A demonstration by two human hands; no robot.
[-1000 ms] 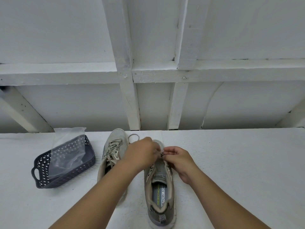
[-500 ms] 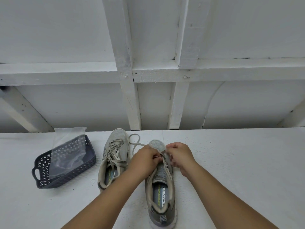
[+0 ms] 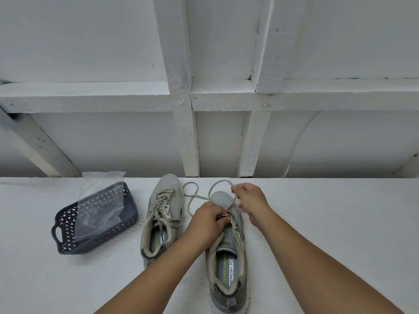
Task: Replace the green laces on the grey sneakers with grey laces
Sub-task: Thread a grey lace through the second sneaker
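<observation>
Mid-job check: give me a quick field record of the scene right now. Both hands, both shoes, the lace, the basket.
left hand: grips lace at right shoe's eyelets
right hand: pinches lace above the toe, raised
right shoe: on table, most eyelets bare
left shoe: on table, fully laced, untouched
lace: loose loop on the table between the toes
basket: left of shoes, holds clear bag
table: white

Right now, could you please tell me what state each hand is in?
Left hand: closed, pinching the lace at the right sneaker.
Right hand: closed, pulling the same lace up past the toe.
</observation>
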